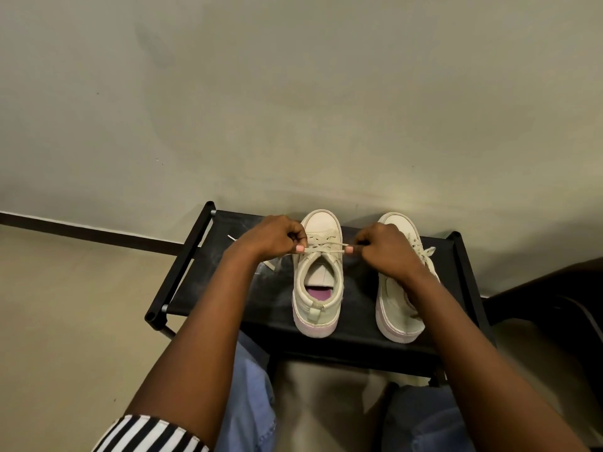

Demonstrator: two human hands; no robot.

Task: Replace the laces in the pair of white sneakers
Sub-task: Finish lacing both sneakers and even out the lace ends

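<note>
- The left hand [272, 236] is curling its fingers [298, 248] around one end of a pale lace [323, 251], pinching it between thumb and forefinger.
- The right hand [386, 247] is doing the same with the other end, its fingers [350, 250] closing tightly on the lace.
- The lace is running taut and nearly level from one set of fingers to the other, crossing just in front of the shoe's opening.
- The first sneaker [318, 308] is standing upright on the black table [228, 288], directly between the two sets of fingers, with its toe pointing away from the person and its heel toward them.
- More lace crossings are showing on this shoe just beyond the fingers, toward the toe.
- The second sneaker [396, 316] is standing beside the first but apart from it, outside the right fingers and partly under the right wrist and forearm.
- This shoe's own laces [424, 252] are lying threaded across its top, just past the right knuckles.
- A loose strip of lace [270, 264] is lying on the table below the left fingers, partly hidden by the left wrist; how far it runs cannot be told.
- A striped sleeve [146, 433] is sitting pushed up on the left arm, well back from the fingers.
- Blue jeans [251, 402] are showing beneath both forearms, at the table's near edge.
</note>
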